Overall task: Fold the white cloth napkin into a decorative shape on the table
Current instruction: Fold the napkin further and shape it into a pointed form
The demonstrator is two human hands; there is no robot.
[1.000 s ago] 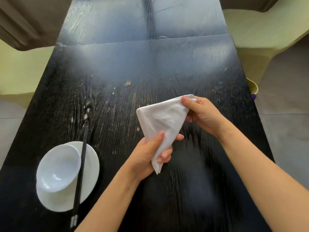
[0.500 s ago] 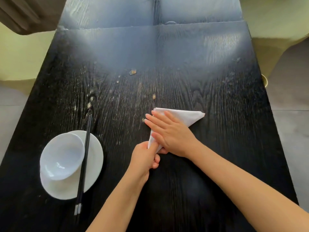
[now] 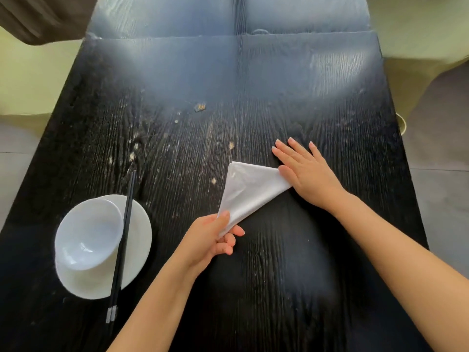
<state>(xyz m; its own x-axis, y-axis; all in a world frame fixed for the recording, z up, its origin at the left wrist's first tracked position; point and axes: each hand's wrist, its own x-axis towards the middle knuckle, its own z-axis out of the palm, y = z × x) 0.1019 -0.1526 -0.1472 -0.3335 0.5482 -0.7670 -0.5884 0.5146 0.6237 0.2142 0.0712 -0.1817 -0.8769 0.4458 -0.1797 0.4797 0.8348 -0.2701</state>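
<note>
White napkin (image 3: 250, 190) lies mid-frame on the dark surface (image 3: 291, 97), folded to a triangle. Left hand (image 3: 210, 240) w/ grip pinching the napkin's lower tip, thumb on top. Right hand (image 3: 305, 174) spread flat, palm down, on the napkin's right corner. Step: setting the crease. Do it well: keep the tip taut, sweep the flat palm along the fold, edges aligned. Bowl (image 3: 87, 233), chopsticks (image 3: 121, 246) lower left, well apart.

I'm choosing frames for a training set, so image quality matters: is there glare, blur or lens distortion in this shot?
Head view: a broad pale glare washes out the far half of the table; the napkin, left hand and right hand look sharp, and the wide-angle lens makes the table's edges splay.
</note>
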